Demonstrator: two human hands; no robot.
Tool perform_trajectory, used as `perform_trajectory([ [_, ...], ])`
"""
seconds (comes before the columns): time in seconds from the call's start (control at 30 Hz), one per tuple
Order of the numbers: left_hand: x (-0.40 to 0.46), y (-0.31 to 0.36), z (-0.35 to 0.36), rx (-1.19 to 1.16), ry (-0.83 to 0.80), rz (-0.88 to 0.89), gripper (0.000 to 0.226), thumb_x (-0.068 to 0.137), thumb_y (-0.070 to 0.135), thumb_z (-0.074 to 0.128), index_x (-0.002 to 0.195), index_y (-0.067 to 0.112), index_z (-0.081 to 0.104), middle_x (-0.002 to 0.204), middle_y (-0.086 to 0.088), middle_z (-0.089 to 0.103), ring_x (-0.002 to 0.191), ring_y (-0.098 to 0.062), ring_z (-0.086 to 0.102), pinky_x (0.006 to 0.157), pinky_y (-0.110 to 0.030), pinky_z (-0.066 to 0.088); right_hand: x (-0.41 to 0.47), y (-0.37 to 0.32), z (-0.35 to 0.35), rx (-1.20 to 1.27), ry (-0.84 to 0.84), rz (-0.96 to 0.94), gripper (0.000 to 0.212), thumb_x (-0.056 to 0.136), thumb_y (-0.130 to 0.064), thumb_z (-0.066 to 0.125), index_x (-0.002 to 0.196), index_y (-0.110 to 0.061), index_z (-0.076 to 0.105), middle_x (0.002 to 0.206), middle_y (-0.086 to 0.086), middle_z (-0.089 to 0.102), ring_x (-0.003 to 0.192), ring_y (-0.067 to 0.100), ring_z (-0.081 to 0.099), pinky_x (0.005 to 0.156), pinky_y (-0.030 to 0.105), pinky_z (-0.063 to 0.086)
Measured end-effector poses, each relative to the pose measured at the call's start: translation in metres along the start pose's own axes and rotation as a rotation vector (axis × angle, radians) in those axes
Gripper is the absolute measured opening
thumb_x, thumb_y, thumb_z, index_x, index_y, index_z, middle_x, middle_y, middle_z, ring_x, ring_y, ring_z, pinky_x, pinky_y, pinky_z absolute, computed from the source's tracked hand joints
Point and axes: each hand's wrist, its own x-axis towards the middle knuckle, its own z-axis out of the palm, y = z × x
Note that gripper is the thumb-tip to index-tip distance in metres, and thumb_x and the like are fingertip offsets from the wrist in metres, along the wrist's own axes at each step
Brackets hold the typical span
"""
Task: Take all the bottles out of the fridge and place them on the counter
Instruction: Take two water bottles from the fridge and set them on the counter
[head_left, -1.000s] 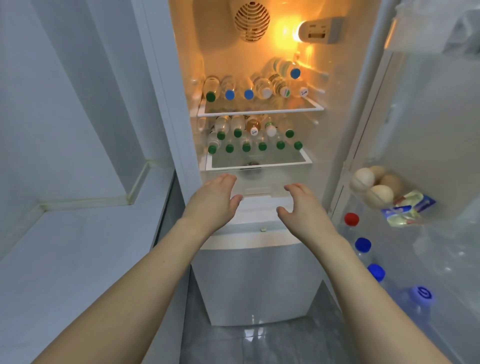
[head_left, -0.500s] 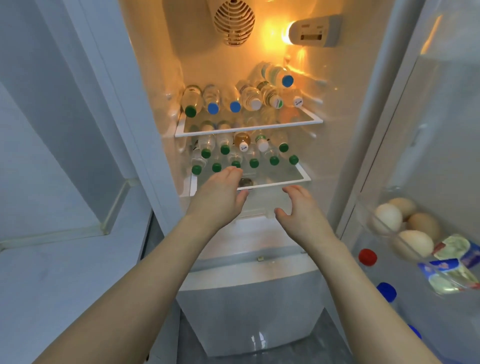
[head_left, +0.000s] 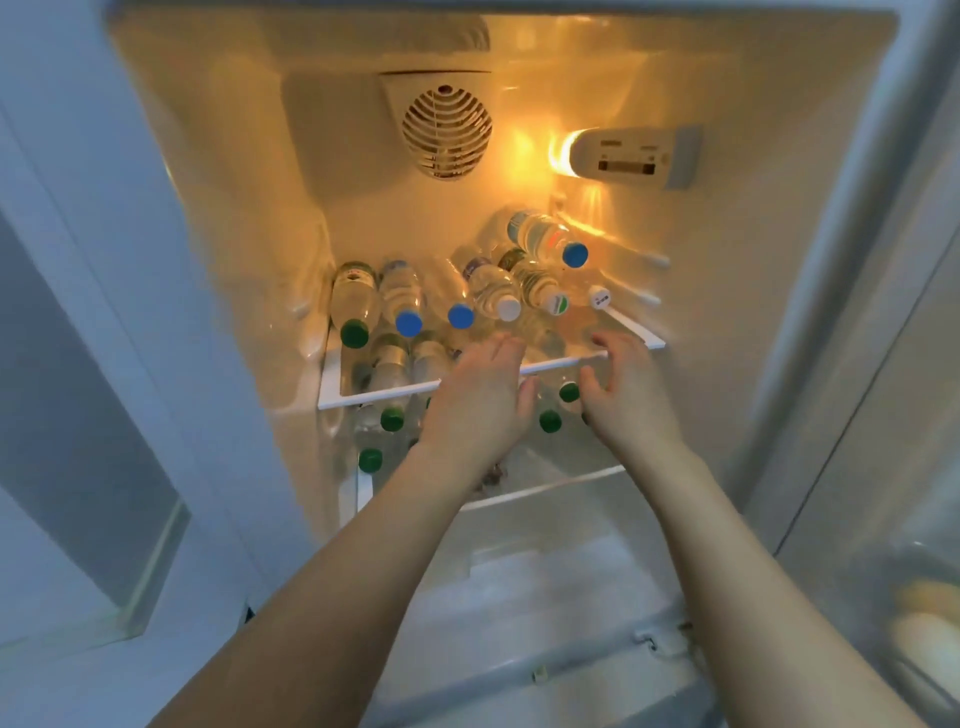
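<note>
Nothing had come out yet: the counter (head_left: 78, 670), down to the left of the left hand (head_left: 475, 400), had no bottles on it, and every bottle I could see lay in the fridge (head_left: 234, 218). The top-shelf bottles (head_left: 457, 291) lay just past both hands' fingertips, and the green-capped bottles (head_left: 382, 421) lay under them. Half a second earlier both hands were lower, by the bottom shelf; now the left hand and right hand (head_left: 623, 387) were up at the top shelf (head_left: 379, 397), fingers spread wide, holding nothing.

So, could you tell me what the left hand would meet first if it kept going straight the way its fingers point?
Probably the white-capped bottle on the upper shelf. The left hand is open, its fingertips past the shelf's front edge and just short of that cap; depth is hard to judge, so the blue-capped bottle beside it is possible.
</note>
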Motion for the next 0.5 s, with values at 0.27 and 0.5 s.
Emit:
perform_trajectory([
  [0.27,0.079,-0.010,0.012,0.012,0.021,0.000,0.034,0.094,0.026,0.053,0.124,0.011,0.052,0.122,-0.007,0.056,0.111,-0.024,0.053,0.084,-0.032,0.043,0.086,0.004,0.001,-0.075,0.026,0.026,0.039,0.092,-0.012,0.049,0.131,-0.010,0.053,0.131,0.011,0.054,0.119,0.027,0.052,0.094,0.033,0.041],
  [0.5,0.120,-0.035,0.026,0.154,-0.006,-0.045,0.039,0.090,0.027,0.054,0.125,0.009,0.052,0.128,-0.009,0.056,0.116,-0.030,0.051,0.092,-0.037,0.043,0.146,0.017,0.030,-0.094,0.016,0.012,0.057,0.091,-0.031,0.058,0.143,-0.016,0.038,0.135,0.010,0.053,0.121,0.028,0.052,0.099,0.041,0.046],
])
